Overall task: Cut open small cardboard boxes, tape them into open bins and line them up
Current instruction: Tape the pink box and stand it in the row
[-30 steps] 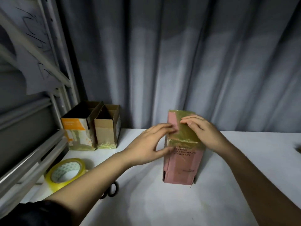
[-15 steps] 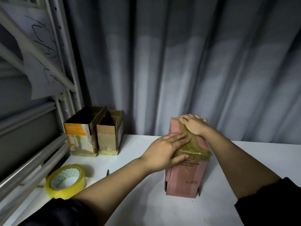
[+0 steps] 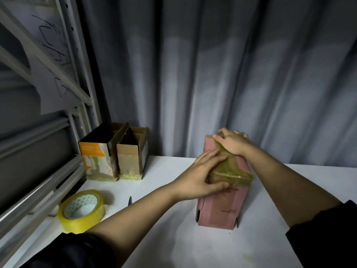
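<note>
Only 1 view is covering this moment: a wide-angle camera riding on the person's head, looking forward and down across the white table (image 3: pixel 173 248). It is sitting close, so both forearms are reaching in from the bottom corners, and the left hand (image 3: pixel 201 176) and right hand (image 3: pixel 232 144) are landing right of centre. The lens is facing a grey curtain (image 3: pixel 212 74) that is filling the upper half. A metal rack (image 3: pixel 58 105) is bending along the left edge, its lines curving from the wide angle.
</note>
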